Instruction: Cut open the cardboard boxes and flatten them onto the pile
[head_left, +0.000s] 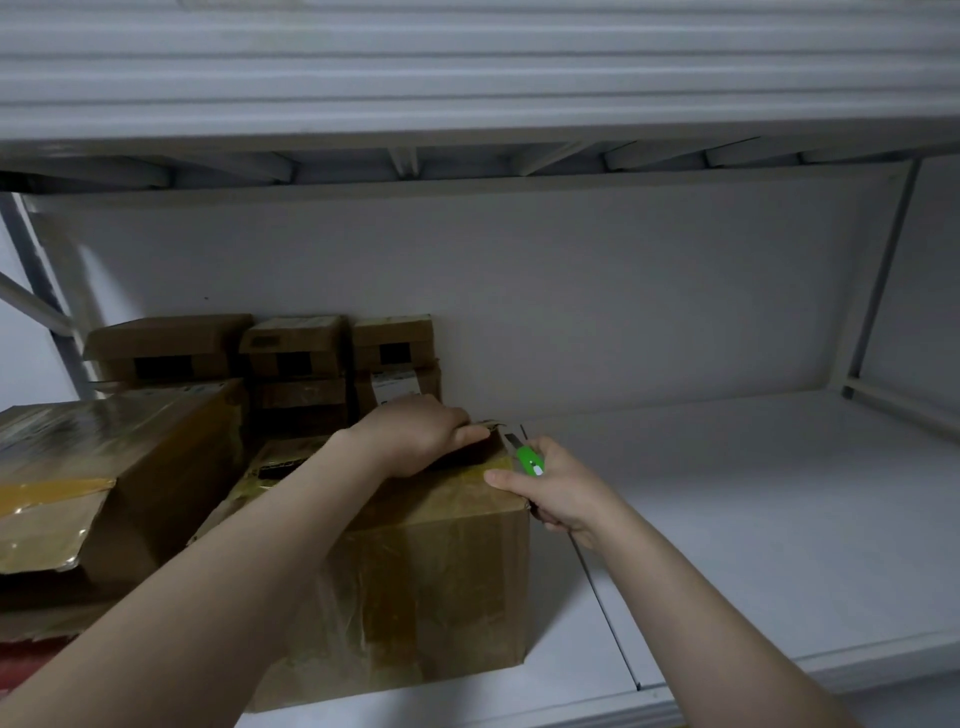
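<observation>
**Knife at the far corner of the taped box**

Head view: a tape-covered cardboard box (431, 582) stands on a white metal shelf (727, 519), close to the shelf's front edge. The left hand (421, 431) lies on top of the box at its far edge, fingers curled over a torn flap and gripping it. The right hand (561, 493) is at the box's far right top corner, closed around a green utility knife (530, 460). Its thumb stretches along the top right edge of the box. The blade end points away from the person, just beside the left fingers; whether it touches the cardboard I cannot tell. Just left of the box lies a larger box (119, 467) with glossy tape. Behind the box, against the white wall, small cartons (291, 353) are stacked in two layers. Above the box runs an upper shelf (467, 78)
</observation>
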